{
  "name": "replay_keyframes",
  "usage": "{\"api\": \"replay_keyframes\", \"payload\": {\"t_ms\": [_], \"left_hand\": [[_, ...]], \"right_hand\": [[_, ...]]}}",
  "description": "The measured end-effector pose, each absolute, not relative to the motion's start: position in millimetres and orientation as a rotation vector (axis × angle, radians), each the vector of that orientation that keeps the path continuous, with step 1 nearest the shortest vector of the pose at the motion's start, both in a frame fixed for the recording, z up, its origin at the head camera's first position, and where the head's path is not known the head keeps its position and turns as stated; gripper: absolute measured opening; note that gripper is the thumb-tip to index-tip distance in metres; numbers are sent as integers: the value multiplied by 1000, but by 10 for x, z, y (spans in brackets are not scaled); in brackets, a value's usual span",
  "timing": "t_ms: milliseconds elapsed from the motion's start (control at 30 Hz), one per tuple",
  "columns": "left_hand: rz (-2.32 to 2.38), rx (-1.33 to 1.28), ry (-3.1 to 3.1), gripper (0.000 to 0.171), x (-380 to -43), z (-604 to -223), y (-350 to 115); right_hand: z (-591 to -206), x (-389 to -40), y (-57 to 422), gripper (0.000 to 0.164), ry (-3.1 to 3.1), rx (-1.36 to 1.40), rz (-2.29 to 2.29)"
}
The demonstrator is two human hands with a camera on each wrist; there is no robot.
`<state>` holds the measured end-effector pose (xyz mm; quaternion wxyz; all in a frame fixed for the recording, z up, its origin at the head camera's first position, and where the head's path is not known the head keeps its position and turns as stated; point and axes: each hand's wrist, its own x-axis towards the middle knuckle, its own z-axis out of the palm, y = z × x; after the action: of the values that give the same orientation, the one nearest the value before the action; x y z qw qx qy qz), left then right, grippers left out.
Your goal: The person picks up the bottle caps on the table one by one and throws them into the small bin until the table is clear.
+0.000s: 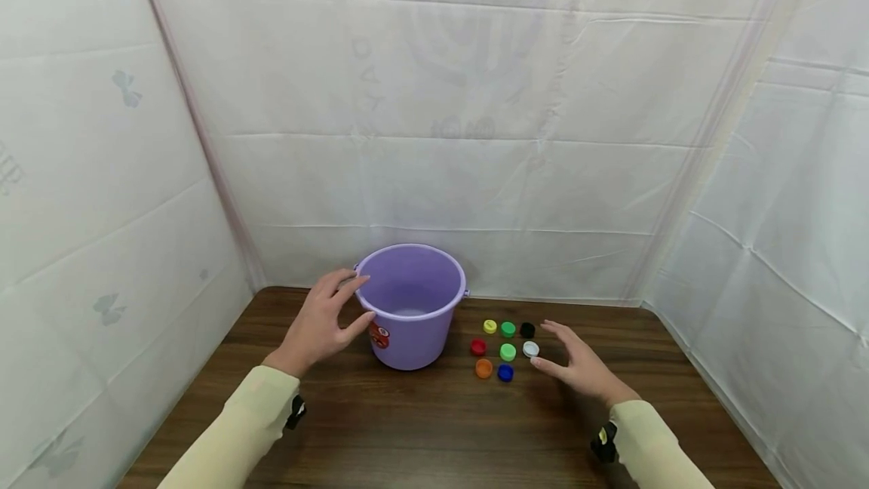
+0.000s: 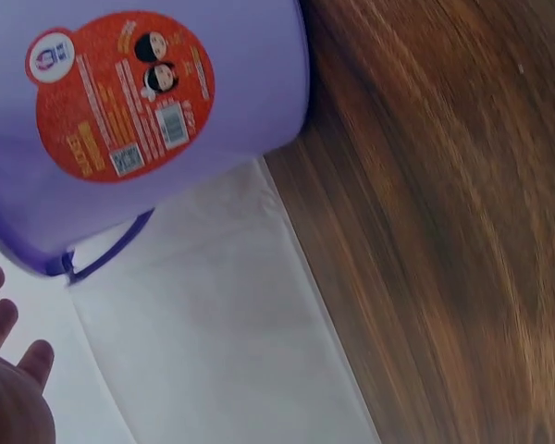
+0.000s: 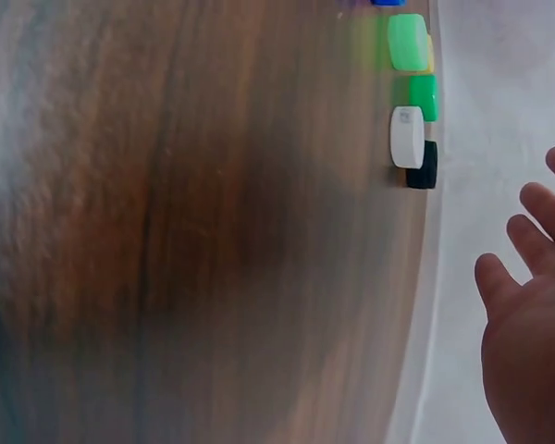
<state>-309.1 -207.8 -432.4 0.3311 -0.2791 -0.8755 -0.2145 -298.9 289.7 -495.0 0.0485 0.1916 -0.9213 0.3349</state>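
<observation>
A purple bucket (image 1: 414,338) stands upright on the table, a red sticker (image 2: 125,97) on its side. My left hand (image 1: 322,323) is at the bucket's left rim, fingers spread and holding nothing; whether the fingertips touch the rim I cannot tell. Right of the bucket lie several bottle caps in loose rows: yellow (image 1: 490,327), green (image 1: 508,329), black (image 1: 527,330), red (image 1: 478,347), light green (image 1: 508,352), white (image 1: 531,349), orange (image 1: 483,368) and blue (image 1: 505,373). Beside the white cap hovers my right hand (image 1: 580,364), its fingers apart with nothing between them.
The dark wooden table (image 1: 407,429) reaches back to a white sheet wall (image 1: 475,172). More white sheeting hangs along the left (image 1: 102,247) and right sides. The bucket's purple handle (image 2: 116,250) hangs at its rim in the left wrist view.
</observation>
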Motion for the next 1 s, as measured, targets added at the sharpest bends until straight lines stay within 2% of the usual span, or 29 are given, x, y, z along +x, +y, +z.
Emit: {"api": "replay_keyframes", "payload": {"t_ms": [300, 500, 833, 1000], "left_hand": [[-585, -814, -2221, 62, -3058, -4317, -1959], [-583, -838, -2217, 56, -3059, -4312, -1913], [-605, -854, -2179, 34, -3061, -4334, -1853], [-621, -835, -2189, 29, -3059, -4350, -1843]], "right_hand": [[-5008, -2973, 2805, 79, -2826, 609, 1078], [-5051, -2974, 2734, 80, -2821, 603, 1146], [-5090, -3010, 2616, 68, -2776, 610, 1152], [-5096, -2998, 2563, 64, -2772, 610, 1214]]}}
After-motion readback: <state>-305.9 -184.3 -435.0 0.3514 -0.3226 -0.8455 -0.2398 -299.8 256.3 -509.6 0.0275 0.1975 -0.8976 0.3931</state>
